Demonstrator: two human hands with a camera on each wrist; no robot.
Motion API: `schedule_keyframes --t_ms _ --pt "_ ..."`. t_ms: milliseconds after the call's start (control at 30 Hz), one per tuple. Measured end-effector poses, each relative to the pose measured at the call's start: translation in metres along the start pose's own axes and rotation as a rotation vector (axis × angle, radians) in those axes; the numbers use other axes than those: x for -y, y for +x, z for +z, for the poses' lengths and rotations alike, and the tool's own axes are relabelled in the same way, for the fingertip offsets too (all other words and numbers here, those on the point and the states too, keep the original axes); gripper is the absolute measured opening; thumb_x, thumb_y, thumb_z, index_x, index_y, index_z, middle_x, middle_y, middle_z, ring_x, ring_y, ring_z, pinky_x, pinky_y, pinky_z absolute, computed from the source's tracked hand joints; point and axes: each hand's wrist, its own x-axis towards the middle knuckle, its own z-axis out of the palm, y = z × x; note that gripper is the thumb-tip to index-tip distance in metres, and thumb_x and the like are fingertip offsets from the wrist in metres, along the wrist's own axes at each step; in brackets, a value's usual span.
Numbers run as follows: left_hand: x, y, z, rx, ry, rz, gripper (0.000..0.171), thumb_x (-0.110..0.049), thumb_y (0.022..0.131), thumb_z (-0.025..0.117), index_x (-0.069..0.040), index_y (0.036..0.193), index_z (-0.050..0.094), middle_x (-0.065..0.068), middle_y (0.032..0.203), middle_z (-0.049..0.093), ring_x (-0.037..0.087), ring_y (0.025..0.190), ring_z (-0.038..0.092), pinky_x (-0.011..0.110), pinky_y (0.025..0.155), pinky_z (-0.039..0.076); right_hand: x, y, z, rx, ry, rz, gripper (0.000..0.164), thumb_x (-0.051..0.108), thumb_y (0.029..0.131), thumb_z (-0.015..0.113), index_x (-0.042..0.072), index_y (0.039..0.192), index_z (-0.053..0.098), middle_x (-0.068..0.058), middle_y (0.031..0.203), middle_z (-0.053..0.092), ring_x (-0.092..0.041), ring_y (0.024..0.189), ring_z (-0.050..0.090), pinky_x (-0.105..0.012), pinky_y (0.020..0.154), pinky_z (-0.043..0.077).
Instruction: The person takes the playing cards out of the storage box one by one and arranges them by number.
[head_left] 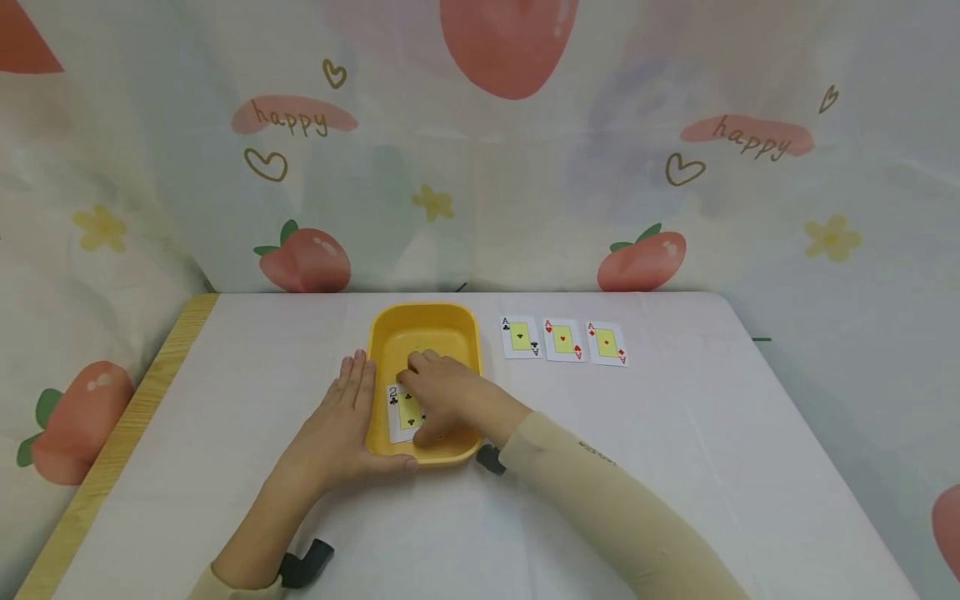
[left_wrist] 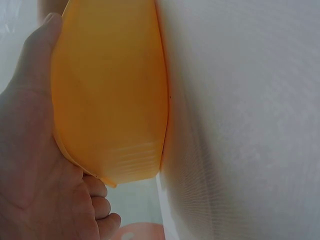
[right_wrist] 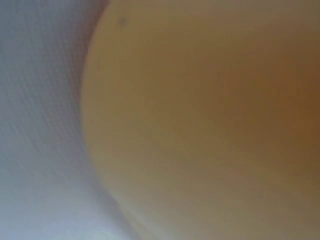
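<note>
- Tray (head_left: 384, 346), yellow, on the bench (head_left: 675, 467).
- Card (head_left: 404, 417), two of clubs, inside it.
- Left hand (head_left: 337, 433), fingers straight along the tray's side.
- Right hand (head_left: 453, 392), over the card; grip hidden, cannot tell.
- Aces (head_left: 564, 340), three, right of tray.

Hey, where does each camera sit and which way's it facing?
Head: on the head, facing forward and down at the yellow tray; left hand, right hand, sleeves show.
Left wrist: on that wrist, facing the tray's outer wall; left hand shows.
Right wrist: on that wrist, blurrily facing what's probably the tray; no hand recognisable.
Shared: head and left wrist show left hand against tray.
</note>
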Motion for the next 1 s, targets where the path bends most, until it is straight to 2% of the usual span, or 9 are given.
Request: schedule_keyframes --t_ms 133,367,633,800,1000 --pt "-0.001 0.0 0.0 0.0 -0.002 0.004 0.147 -0.095 0.062 0.055 0.004 0.158 0.005 0.022 0.166 0.0 0.038 0.154 0.003 0.055 0.121 0.021 0.0 -0.001 -0.002 0.0 -0.014 -0.008 0.087 0.057 0.071 0.081 0.016 0.142 0.052 0.0 0.129 0.049 -0.014 0.108 0.042 -0.028 0.103 0.044" --pt "-0.002 0.0 -0.001 0.006 0.009 0.009 0.147 -0.094 0.062 0.056 0.005 0.157 0.004 0.023 0.166 0.001 0.038 0.154 0.003 0.055 0.121 0.021 -0.005 -0.004 -0.005 -0.017 0.01 -0.024 0.089 0.06 0.071 0.08 0.017 0.143 0.05 -0.001 0.133 0.048 -0.015 0.112 0.043 -0.03 0.104 0.044" --pt "-0.001 -0.001 -0.001 0.021 -0.02 -0.002 0.147 -0.094 0.063 0.057 0.002 0.158 0.0 0.02 0.166 -0.005 0.037 0.154 -0.001 0.055 0.122 0.019 -0.014 -0.011 -0.012 -0.063 0.03 -0.039 0.092 0.061 0.067 0.08 0.018 0.143 0.05 0.001 0.13 0.048 -0.015 0.109 0.042 -0.028 0.099 0.045" --pt "-0.002 -0.001 -0.002 0.014 -0.021 0.003 0.147 -0.096 0.062 0.053 0.003 0.158 0.002 0.021 0.166 -0.002 0.039 0.154 0.002 0.056 0.121 0.021 -0.017 -0.017 -0.02 -0.109 0.052 -0.029 0.091 0.06 0.067 0.08 0.019 0.142 0.051 0.001 0.13 0.048 -0.015 0.11 0.043 -0.028 0.101 0.044" --pt "-0.003 -0.001 -0.002 0.023 -0.028 -0.005 0.147 -0.095 0.062 0.056 0.003 0.158 0.003 0.02 0.166 -0.003 0.038 0.154 0.001 0.055 0.122 0.02 -0.021 -0.03 -0.031 -0.142 0.086 -0.004 0.088 0.057 0.068 0.08 0.019 0.142 0.05 0.001 0.133 0.048 -0.015 0.116 0.044 -0.031 0.109 0.042"
